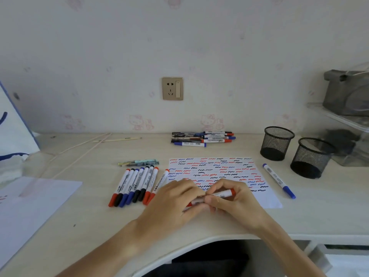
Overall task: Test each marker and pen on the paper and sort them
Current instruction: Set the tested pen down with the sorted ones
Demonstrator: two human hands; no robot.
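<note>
Both hands hold one red marker low over the front of the test paper, which is covered in red, blue and black squiggles. My left hand grips the marker's left end and my right hand grips its barrel; the red end pokes out to the right. A row of several markers lies left of the paper. Another pile of markers and pens lies at the back by the wall. A single blue marker lies right of the paper.
Two black mesh pen cups stand at the right. A few thin pens lie above the marker row. A white sheet lies at the left, a bag behind it, clear boxes at far right.
</note>
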